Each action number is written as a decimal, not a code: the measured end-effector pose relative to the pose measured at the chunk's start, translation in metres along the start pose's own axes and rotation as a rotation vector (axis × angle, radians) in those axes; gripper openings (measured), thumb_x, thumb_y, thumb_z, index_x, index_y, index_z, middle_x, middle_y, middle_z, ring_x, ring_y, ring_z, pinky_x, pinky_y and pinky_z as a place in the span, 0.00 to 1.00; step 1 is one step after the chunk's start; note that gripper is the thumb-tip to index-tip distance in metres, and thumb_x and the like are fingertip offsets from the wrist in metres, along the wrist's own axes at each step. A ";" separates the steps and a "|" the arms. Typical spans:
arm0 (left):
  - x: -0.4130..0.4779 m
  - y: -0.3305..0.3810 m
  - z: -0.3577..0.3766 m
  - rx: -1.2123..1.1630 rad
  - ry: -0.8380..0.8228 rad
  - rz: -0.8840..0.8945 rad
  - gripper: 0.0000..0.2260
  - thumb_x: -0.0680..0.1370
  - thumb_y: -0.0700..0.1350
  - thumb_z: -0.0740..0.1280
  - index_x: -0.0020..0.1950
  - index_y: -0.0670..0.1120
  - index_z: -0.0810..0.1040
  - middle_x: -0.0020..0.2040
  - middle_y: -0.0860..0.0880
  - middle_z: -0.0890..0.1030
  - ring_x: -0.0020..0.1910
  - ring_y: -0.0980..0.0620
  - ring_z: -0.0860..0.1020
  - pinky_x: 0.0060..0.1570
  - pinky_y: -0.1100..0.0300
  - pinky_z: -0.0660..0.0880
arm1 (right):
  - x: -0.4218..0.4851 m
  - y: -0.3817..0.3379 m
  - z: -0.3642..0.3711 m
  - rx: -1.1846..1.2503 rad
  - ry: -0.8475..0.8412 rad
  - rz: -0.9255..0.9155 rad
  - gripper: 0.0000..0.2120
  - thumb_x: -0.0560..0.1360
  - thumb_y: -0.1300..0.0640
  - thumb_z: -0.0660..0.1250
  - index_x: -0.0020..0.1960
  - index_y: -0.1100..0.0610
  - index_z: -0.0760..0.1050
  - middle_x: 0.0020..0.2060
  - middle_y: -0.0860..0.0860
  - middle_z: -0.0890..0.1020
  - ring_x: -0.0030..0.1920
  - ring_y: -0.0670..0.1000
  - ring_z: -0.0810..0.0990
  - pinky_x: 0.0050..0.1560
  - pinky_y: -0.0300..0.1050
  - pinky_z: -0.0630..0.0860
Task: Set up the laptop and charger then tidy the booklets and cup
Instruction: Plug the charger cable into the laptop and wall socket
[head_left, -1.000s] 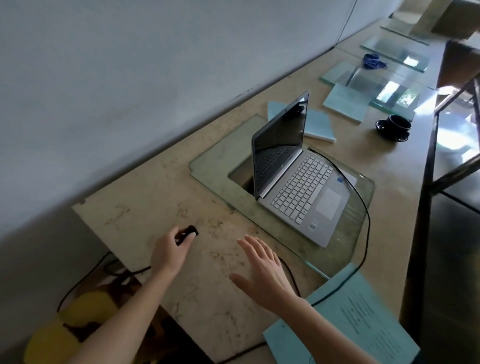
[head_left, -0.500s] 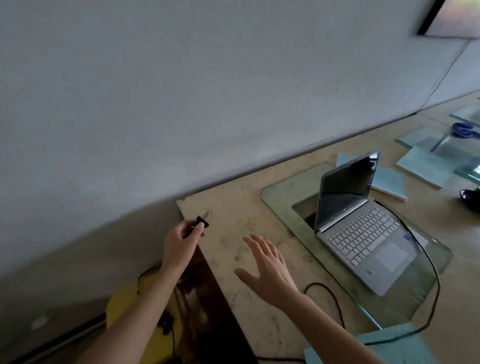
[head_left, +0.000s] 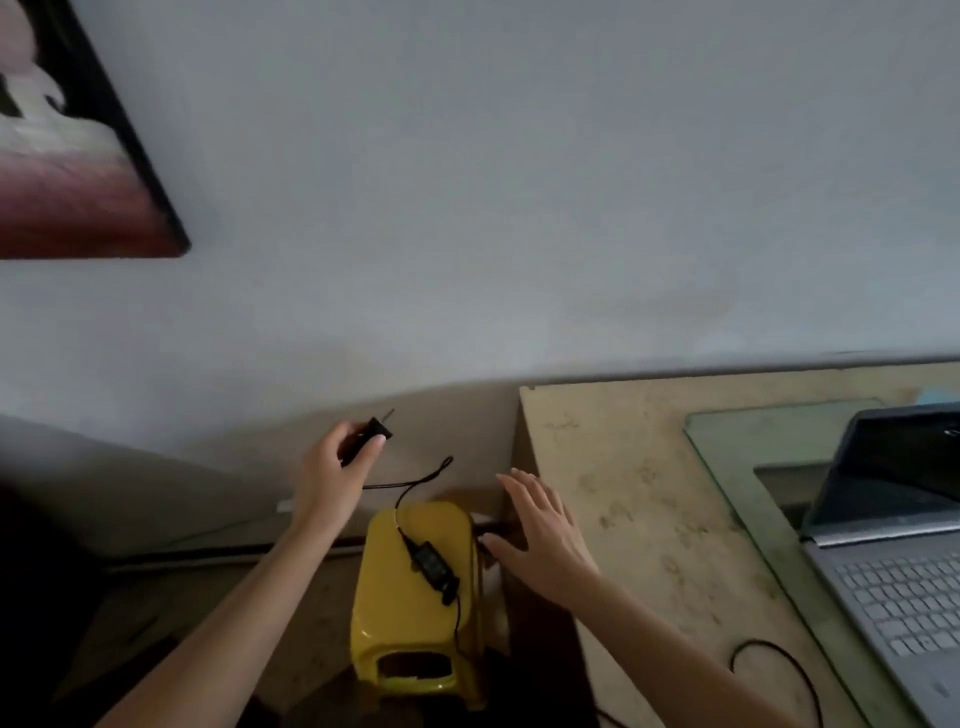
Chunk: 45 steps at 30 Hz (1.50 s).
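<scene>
Two hands out past the table's (head_left: 623, 467) left end. Pinching plug (head_left: 378, 431) in left hand (head_left: 332, 473), prong tilted up toward wall (head_left: 519, 208); carried clear of the table corner, over which held half a second ago. Holding right hand (head_left: 545, 535) flat and relaxed at the table edge, gripping nothing, much as before. Trailing cable (head_left: 415, 480) from plug down to brick (head_left: 434, 566), lying on yellow stool (head_left: 400, 623) below. Looking far left of a second ago: lost from view, booklets and cup; kept at far right, laptop (head_left: 883, 571), open on glass (head_left: 727, 447), with more cable looped on the table nearby. No socket seen on wall; perhaps lower, cannot tell. Judging from this: charger step under way, plugging in next, needing an outlet found and prongs lined up. Tidying of booklets and cup yet to come.
</scene>
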<state>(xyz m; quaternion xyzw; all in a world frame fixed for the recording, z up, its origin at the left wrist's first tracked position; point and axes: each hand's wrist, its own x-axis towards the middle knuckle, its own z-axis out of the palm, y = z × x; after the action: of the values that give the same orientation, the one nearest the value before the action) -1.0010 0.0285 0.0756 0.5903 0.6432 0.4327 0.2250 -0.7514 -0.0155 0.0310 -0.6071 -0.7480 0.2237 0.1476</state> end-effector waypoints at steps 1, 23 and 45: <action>-0.004 -0.007 -0.009 0.013 0.032 -0.011 0.10 0.76 0.47 0.67 0.53 0.43 0.79 0.45 0.51 0.82 0.44 0.54 0.79 0.38 0.65 0.73 | 0.007 -0.008 0.004 -0.001 -0.011 -0.022 0.36 0.74 0.40 0.62 0.76 0.44 0.50 0.77 0.44 0.53 0.77 0.49 0.46 0.76 0.53 0.50; 0.073 -0.191 -0.110 -0.021 0.413 -0.216 0.05 0.73 0.45 0.71 0.43 0.51 0.76 0.37 0.59 0.80 0.40 0.66 0.79 0.32 0.76 0.73 | 0.244 -0.179 0.120 -0.071 -0.120 -0.338 0.34 0.75 0.39 0.57 0.76 0.46 0.50 0.77 0.45 0.53 0.77 0.49 0.48 0.75 0.50 0.50; 0.045 -0.573 0.090 0.103 0.442 -0.454 0.11 0.71 0.48 0.73 0.39 0.59 0.71 0.38 0.63 0.81 0.41 0.63 0.80 0.38 0.61 0.77 | 0.419 -0.028 0.463 -0.806 -0.115 -0.950 0.40 0.68 0.44 0.72 0.75 0.49 0.59 0.76 0.52 0.59 0.76 0.58 0.55 0.69 0.67 0.42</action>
<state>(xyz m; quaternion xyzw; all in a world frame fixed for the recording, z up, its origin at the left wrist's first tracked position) -1.2621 0.1384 -0.4329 0.3340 0.8129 0.4561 0.1402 -1.0947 0.3164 -0.3730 -0.2030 -0.9687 -0.1339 -0.0500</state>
